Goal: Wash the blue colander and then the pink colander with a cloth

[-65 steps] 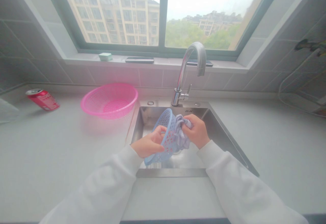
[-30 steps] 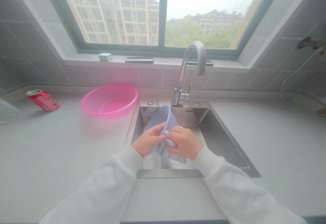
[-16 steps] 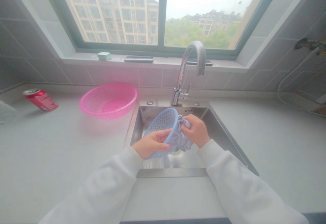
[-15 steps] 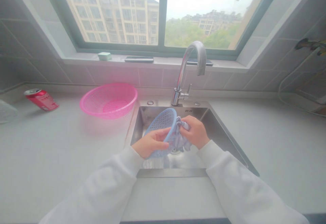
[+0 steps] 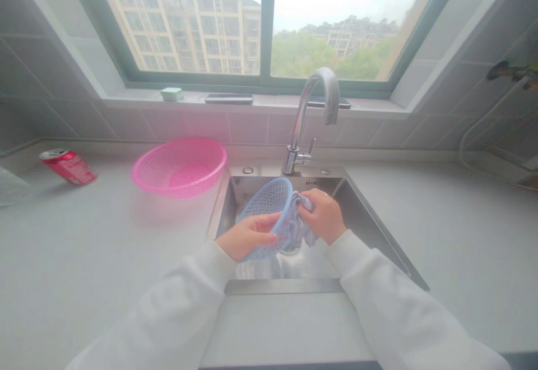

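Over the steel sink [image 5: 286, 286], my left hand [image 5: 249, 237] grips the near rim of a blue plastic basket [image 5: 265, 197], which is tilted on its side with its perforated inside showing. A bunched pale grey-blue cloth [image 5: 296, 229] is pinched in my right hand [image 5: 323, 214] and lies against the basket's right edge. Part of the cloth is hidden behind the fingers. The bottom of the basket is partly covered by my left hand.
A chrome tap [image 5: 311, 106] rises behind the sink. To the left on the counter are a pink basket [image 5: 180, 169] and a tilted red can [image 5: 69, 167]. A small green box [image 5: 172, 95] and a flat dark-edged phone-like object [image 5: 229, 98] lie on the windowsill.
My right hand and the cloth have shifted very slightly to the right along the basket's edge. The left hand still holds the basket in nearly the same pose.
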`<state>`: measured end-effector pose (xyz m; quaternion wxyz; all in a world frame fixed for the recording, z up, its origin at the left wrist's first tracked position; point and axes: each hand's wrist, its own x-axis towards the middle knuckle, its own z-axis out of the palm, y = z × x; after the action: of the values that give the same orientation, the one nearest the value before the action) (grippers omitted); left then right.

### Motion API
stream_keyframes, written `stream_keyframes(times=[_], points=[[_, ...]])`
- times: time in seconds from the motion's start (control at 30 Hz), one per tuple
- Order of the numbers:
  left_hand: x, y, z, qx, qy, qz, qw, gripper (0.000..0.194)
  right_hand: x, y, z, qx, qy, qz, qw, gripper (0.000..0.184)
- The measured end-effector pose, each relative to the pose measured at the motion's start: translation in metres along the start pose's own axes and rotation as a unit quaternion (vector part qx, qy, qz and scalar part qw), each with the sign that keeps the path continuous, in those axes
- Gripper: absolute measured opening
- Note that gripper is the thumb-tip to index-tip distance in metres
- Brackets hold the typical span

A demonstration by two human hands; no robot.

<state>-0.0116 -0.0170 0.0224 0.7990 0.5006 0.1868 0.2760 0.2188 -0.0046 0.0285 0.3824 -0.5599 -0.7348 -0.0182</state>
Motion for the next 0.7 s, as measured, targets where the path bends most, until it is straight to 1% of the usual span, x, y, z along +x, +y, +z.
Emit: stream_keyframes(times=[0.03,0.07,0.13,0.17,0.23,0.3,0.33,0.37,0.4,0.43,0.53,0.6,0.63,0.7], points=[[0.000,0.000,0.001,-0.006,-0.014,-0.006,1.000,0.066,0.002,0.003,-0.002,0.005,0.000,0.023,1.000,0.014],[0.000,-0.001,0.002,-0.012,-0.020,-0.007,1.000,0.066,0.002,0.005,-0.003,0.012,-0.002,0.033,0.999,0.015],[0.001,-0.003,0.003,-0.022,-0.010,0.003,1.000,0.065,-0.001,0.000,-0.002,0.029,-0.012,0.009,0.999,0.014],[0.002,-0.005,0.002,-0.025,0.006,0.013,1.000,0.064,-0.005,-0.005,-0.001,0.037,-0.019,-0.020,0.999,0.014],[0.003,-0.007,-0.002,-0.030,0.049,0.042,0.997,0.058,-0.014,-0.019,0.005,0.043,-0.040,-0.106,0.993,0.012],[0.005,-0.008,-0.005,-0.033,0.078,0.072,0.994,0.051,-0.022,-0.032,0.011,0.033,-0.067,-0.194,0.978,0.010],[0.005,-0.008,-0.007,-0.034,0.082,0.079,0.993,0.050,-0.024,-0.037,0.013,0.025,-0.072,-0.217,0.973,0.009],[0.005,-0.007,-0.008,-0.035,0.082,0.081,0.993,0.050,-0.025,-0.039,0.015,0.018,-0.070,-0.223,0.972,0.009],[0.004,-0.007,-0.008,-0.035,0.080,0.078,0.993,0.053,-0.024,-0.039,0.015,0.013,-0.061,-0.207,0.976,0.010],[0.004,-0.006,-0.008,-0.034,0.076,0.071,0.994,0.055,-0.022,-0.036,0.015,0.010,-0.049,-0.174,0.983,0.011],[0.001,-0.002,-0.004,-0.032,0.037,0.032,0.998,0.063,-0.009,-0.018,0.009,0.010,-0.019,-0.031,0.999,0.013],[-0.001,0.000,-0.001,-0.038,0.002,0.006,0.999,0.065,0.000,-0.003,0.004,0.014,-0.005,0.058,0.998,0.015],[-0.002,0.001,0.000,-0.042,-0.007,0.001,0.999,0.065,0.003,0.004,0.002,0.020,0.002,0.093,0.995,0.016],[-0.002,0.001,0.000,-0.045,0.003,0.009,0.999,0.062,0.006,0.013,0.000,0.037,0.013,0.138,0.990,0.018]])
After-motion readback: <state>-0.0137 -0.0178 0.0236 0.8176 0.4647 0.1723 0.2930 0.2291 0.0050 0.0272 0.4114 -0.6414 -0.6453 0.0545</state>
